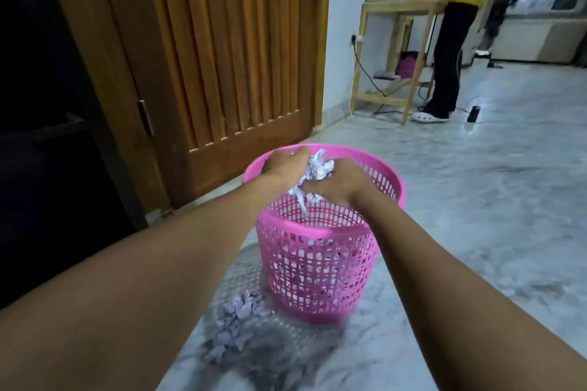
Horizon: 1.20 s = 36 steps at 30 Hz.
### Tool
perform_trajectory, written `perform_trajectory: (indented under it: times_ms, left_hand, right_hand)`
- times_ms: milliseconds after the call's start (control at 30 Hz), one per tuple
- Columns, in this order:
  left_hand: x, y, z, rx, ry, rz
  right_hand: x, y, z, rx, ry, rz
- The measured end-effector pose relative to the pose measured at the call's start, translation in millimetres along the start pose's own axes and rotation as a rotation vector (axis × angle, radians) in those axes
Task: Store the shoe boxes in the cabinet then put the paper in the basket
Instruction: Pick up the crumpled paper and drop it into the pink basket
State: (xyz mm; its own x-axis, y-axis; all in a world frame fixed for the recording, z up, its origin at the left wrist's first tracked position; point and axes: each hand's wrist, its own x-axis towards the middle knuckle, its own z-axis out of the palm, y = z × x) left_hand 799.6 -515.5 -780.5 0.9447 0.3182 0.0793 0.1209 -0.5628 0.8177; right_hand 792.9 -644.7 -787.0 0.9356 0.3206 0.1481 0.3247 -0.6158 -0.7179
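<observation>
Pink basket (320, 276) on floor (476, 200); paper (317, 168) held over its mouth.

Paper wad is gripped between left hand (284, 165) and right hand (336, 182), both closed on it above the rim. Shreds are seen inside through the mesh. Loose scraps (238, 324) lie just beside the base. Risk judged: bits spilled past the rim if released off-centre; light basket tipped if knocked.

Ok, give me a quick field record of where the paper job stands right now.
basket: pink basket, upright on the floor, paper already inside
left hand: over the basket mouth, gripping the paper wad
right hand: also gripping the wad
left to do: loose paper pile on the floor beside the basket
</observation>
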Motion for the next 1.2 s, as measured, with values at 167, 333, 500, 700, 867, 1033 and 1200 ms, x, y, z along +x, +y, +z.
perform_trajectory:
  times_ms: [167, 333, 500, 700, 867, 1033, 1200]
  left_hand:
    - [19, -35, 7, 0.259, -0.181, 0.076]
    - [21, -62, -21, 0.530, -0.173, 0.247]
    - [9, -87, -48, 0.595, -0.185, 0.358]
    - [-9, -110, -62, 0.508, -0.263, 0.439]
    - [-36, -131, -69, 0.369, -0.230, 0.502]
    - [-90, -201, -55, 0.263, -0.142, 0.278]
    - [-145, -296, -31, 0.308, -0.440, -0.155]
  right_hand:
    - [-2, 24, 16, -0.060, -0.136, 0.130]
    - [-7, 8, 17, -0.147, -0.207, 0.223]
    - [-19, -10, 29, -0.279, -0.199, 0.174]
    - [-49, -13, 54, -0.373, -0.104, 0.019]
    - [-74, -12, 74, -0.578, 0.153, -0.137]
    - [-83, -10, 102, -0.575, 0.330, -0.206]
    - [-76, -18, 111, -0.608, 0.344, -0.158]
